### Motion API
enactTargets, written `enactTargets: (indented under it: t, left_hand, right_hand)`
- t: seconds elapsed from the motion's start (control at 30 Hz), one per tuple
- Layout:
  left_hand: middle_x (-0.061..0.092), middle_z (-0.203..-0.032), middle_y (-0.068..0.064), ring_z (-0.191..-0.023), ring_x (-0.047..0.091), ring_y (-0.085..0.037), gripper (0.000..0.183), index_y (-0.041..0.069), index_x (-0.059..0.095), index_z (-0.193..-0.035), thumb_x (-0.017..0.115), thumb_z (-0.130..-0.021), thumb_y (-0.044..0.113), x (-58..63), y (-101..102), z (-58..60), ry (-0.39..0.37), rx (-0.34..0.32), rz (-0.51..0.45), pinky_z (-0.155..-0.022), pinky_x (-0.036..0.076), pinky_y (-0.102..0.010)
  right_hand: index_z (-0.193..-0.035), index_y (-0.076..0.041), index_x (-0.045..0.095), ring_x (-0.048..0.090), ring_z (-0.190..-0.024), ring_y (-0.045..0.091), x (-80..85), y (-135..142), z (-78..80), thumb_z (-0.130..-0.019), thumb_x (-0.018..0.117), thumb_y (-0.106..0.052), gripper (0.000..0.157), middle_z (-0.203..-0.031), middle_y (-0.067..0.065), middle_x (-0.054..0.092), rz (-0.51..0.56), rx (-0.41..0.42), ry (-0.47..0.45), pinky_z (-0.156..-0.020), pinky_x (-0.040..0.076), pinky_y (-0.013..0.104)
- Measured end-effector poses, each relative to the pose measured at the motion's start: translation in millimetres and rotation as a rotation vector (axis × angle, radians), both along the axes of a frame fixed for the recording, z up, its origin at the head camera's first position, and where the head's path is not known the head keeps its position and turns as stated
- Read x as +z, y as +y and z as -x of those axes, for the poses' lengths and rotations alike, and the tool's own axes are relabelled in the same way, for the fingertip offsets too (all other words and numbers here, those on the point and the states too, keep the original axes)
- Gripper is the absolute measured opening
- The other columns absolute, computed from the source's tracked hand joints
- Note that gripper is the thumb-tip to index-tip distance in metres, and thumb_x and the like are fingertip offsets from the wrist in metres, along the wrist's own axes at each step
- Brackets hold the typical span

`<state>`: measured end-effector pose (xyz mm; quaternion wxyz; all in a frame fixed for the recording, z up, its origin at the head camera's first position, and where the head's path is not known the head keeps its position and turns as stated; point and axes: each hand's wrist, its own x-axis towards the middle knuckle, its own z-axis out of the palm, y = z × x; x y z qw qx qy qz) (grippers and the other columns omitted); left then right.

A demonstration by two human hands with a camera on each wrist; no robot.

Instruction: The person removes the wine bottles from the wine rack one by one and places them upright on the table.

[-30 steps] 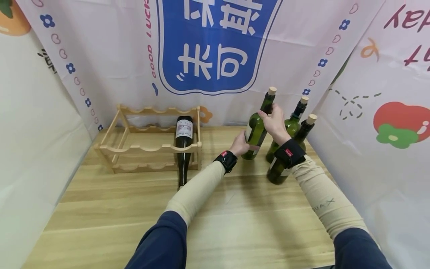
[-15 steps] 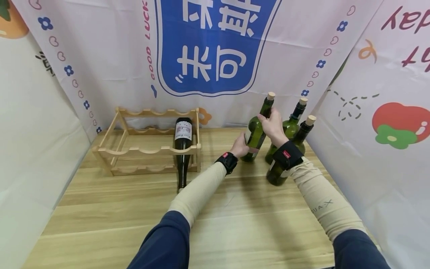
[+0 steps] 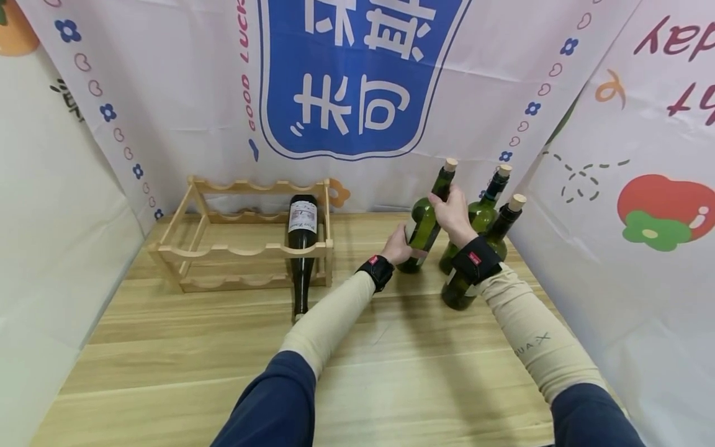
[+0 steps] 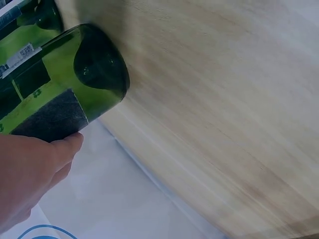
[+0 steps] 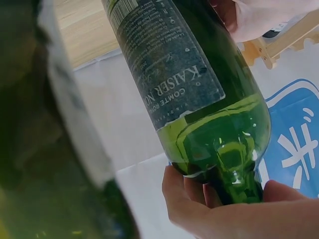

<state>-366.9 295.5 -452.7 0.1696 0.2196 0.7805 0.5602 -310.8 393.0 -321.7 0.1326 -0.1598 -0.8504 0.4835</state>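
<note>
A green wine bottle (image 3: 427,226) with a cork leans slightly to the right between both hands. My left hand (image 3: 398,246) holds its lower body, and the fingers (image 4: 67,147) lie along the dark label in the left wrist view. Around the neck and shoulder curls my right hand (image 3: 452,214); in the right wrist view its fingers (image 5: 182,194) wrap the glass below the printed label (image 5: 174,64). Right beside it stand two more corked green bottles, one behind (image 3: 483,217) and one nearer (image 3: 459,295), partly covered by my right wrist.
A wooden wine rack (image 3: 246,250) stands at the left back of the wooden table (image 3: 223,360). One dark bottle (image 3: 303,239) lies in its rightmost slot, neck toward me. Printed cloth walls (image 3: 184,81) enclose the table at the back and both sides.
The held bottle has come slightly toward me, its cork lower in the head view, and both hands keep their grip. The rack and other bottles stay put.
</note>
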Motion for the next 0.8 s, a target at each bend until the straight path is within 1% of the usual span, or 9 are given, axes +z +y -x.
enactTargets:
  t: [0.23,0.47,0.8]
  left_hand:
    - [0.054,-0.133,-0.012,-0.125,0.051,-0.027,0.071,0.008,0.041,-0.134,0.082,-0.075,0.011,-0.7,-0.6,2.8,-0.005,-0.006,0.019,-0.111,0.038,-0.041]
    - [0.053,-0.133,-0.012,-0.125,0.05,-0.028,0.07,0.009,0.039,-0.133,0.081,-0.077,0.011,-1.7,-2.8,1.7,-0.028,-0.036,0.001,-0.111,0.039,-0.041]
    - [0.053,-0.134,-0.014,-0.125,0.051,-0.028,0.072,0.007,0.039,-0.136,0.081,-0.078,0.01,-6.7,-1.9,2.2,-0.014,-0.022,-0.023,-0.111,0.039,-0.041]
  right_hand:
    - [-0.14,0.0,0.037,0.048,-0.129,0.035,-3.6,-2.1,4.5,-0.102,0.046,-0.02,0.043,-0.14,0.023,0.047,-0.016,0.009,0.018,-0.109,0.039,0.047]
    - [-0.142,0.001,0.031,0.045,-0.13,0.036,-7.1,-5.4,5.8,-0.104,0.042,-0.019,0.045,-0.14,0.024,0.043,-0.024,0.034,0.03,-0.108,0.039,0.048]
    - [-0.142,-0.001,0.032,0.046,-0.13,0.036,-12.8,-2.4,6.7,-0.104,0.042,-0.021,0.044,-0.14,0.023,0.044,-0.044,0.049,0.048,-0.108,0.04,0.049]
